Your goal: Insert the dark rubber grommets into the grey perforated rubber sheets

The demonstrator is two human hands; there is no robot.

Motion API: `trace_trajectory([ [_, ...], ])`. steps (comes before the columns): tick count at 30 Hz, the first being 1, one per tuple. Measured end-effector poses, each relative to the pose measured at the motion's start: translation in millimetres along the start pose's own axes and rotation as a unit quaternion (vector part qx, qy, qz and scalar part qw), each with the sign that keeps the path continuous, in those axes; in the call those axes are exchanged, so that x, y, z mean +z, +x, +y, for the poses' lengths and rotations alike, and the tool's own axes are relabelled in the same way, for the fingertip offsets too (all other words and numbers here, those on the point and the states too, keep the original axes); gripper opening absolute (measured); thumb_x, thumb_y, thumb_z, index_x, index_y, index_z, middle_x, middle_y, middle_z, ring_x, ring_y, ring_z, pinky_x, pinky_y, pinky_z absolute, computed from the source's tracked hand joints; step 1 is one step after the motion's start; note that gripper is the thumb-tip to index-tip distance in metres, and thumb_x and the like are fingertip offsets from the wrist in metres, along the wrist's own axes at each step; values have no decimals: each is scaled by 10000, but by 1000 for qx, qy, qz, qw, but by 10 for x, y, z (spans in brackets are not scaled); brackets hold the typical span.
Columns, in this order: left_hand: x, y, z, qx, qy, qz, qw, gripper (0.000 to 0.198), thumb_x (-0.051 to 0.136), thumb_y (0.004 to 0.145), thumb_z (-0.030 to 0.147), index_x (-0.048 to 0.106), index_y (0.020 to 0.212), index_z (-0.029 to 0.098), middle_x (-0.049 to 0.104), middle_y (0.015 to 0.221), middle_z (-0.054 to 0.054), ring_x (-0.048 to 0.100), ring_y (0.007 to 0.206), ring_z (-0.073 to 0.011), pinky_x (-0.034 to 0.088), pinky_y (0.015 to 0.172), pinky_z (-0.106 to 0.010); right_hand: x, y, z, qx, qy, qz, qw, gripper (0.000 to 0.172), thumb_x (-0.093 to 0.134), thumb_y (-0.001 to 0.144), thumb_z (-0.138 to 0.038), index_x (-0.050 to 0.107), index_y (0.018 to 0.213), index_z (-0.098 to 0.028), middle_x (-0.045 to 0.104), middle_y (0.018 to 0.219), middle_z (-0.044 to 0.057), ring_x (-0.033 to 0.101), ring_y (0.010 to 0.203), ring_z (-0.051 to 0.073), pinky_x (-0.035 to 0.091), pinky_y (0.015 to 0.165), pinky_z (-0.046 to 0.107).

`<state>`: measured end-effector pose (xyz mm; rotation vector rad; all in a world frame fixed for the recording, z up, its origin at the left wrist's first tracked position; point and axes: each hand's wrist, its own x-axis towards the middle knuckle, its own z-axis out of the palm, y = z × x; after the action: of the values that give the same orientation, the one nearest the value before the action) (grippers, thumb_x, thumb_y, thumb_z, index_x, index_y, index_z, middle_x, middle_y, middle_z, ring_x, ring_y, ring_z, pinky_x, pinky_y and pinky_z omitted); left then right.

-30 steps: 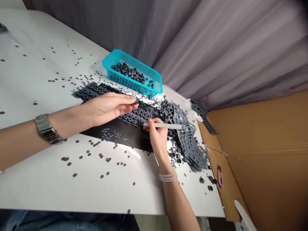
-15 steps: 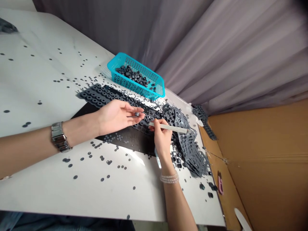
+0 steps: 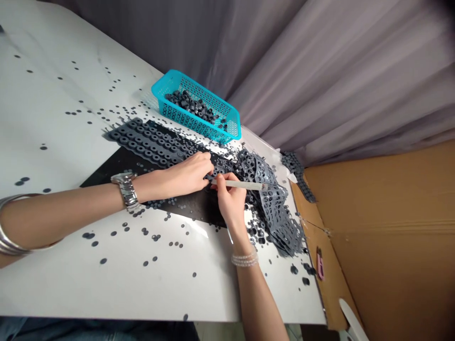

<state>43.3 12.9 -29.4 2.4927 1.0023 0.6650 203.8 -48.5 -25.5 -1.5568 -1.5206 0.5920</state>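
My right hand (image 3: pixel 232 201) is closed around a white pen-shaped tool (image 3: pixel 245 185); its tip end points left, toward my other hand. My left hand (image 3: pixel 194 174) is palm down with curled fingers, right at that tip. Whatever its fingertips pinch is hidden. Both hands are over a dark grey rubber sheet with rows of raised rings (image 3: pixel 142 142), which lies on a black mat (image 3: pixel 106 166). Just right of my right hand is a crumpled heap of perforated grey sheets (image 3: pixel 275 208).
A turquoise basket (image 3: pixel 194 125) holding many small dark rings stands behind the mat. Small dark discs are scattered over the white table (image 3: pixel 117 289). At the right are a pink-handled cutter (image 3: pixel 320 265), a cardboard panel (image 3: pixel 384 227) and another studded strip (image 3: pixel 298 173). A grey curtain (image 3: pixel 270 71) hangs behind.
My left hand has turned from palm up, with a small grey ring at its fingers, to palm down beside the tool tip. My right hand keeps its hold. The view has shifted slightly.
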Motion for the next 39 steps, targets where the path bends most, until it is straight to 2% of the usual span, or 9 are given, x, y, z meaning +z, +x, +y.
trace_trajectory([
  [7, -12, -26, 127, 4, 23, 23, 999, 210, 457, 844, 80, 588, 706, 169, 545, 866, -69, 531, 884, -223, 425, 819, -359, 31, 3, -96, -41, -88, 3, 995, 277, 485, 936, -320, 524, 680, -221, 600, 638, -2, 517, 569, 150, 344, 583, 277],
  [11, -179, -40, 145, -126, -134, 84, 979, 124, 610, 811, 136, 668, 709, 176, 579, 757, -23, 527, 746, -174, 408, 751, -324, 34, 17, -90, -14, -83, 5, 996, 277, 492, 928, -340, 529, 677, -229, 617, 612, 0, 510, 536, 155, 330, 561, 280],
  [14, -362, -39, 92, -229, -415, 154, 867, 70, 710, 771, 141, 681, 713, 166, 607, 758, -23, 512, 697, -135, 394, 662, -285, 32, 34, -58, 16, -52, 8, 998, 281, 516, 912, -383, 551, 678, -233, 627, 588, -8, 516, 520, 160, 339, 545, 277],
  [18, -504, -62, 46, -305, -714, 129, 617, 92, 688, 793, 45, 663, 736, 113, 635, 856, -89, 520, 681, -100, 389, 532, -220, 9, 41, -31, 48, 25, 26, 998, 297, 539, 893, -424, 581, 673, -229, 648, 607, -11, 575, 561, 169, 413, 574, 273],
  [22, -482, -112, 95, -341, -785, 109, 506, 137, 597, 846, -6, 653, 769, 93, 628, 870, -117, 582, 718, -113, 467, 522, -178, -38, 25, -31, 55, 80, 69, 993, 292, 561, 882, -441, 583, 691, -220, 658, 646, -10, 610, 609, 170, 466, 631, 280],
  [30, -486, -165, 187, -330, -805, 114, 480, 140, 574, 815, -34, 672, 812, 65, 665, 921, -162, 678, 881, -192, 601, 780, -241, -6, 12, -50, 55, 136, 73, 987, 267, 619, 845, -443, 596, 731, -202, 648, 670, -8, 612, 617, 164, 491, 629, 281],
  [35, -470, -187, 120, -314, -805, 118, 489, 141, 542, 788, 75, 682, 793, 88, 672, 933, -181, 675, 918, -256, 593, 732, -324, 37, -43, -100, 60, 122, 35, 990, 276, 608, 854, -444, 581, 704, -214, 664, 663, -6, 626, 622, 170, 504, 658, 290],
  [37, -458, -193, 80, -302, -776, 123, 540, 102, 589, 768, 111, 661, 698, 126, 652, 837, -128, 648, 810, -211, 535, 639, -295, 45, -62, -109, 62, 104, 15, 993, 280, 596, 864, -440, 580, 693, -219, 656, 639, -10, 620, 608, 172, 492, 643, 288],
  [39, -446, -207, 47, -277, -683, 112, 666, 93, 661, 759, 158, 673, 666, 150, 612, 726, -67, 571, 679, -154, 431, 564, -268, 52, -73, -111, 58, 85, 1, 995, 287, 586, 871, -439, 578, 684, -222, 653, 624, -12, 603, 590, 169, 478, 633, 285],
])
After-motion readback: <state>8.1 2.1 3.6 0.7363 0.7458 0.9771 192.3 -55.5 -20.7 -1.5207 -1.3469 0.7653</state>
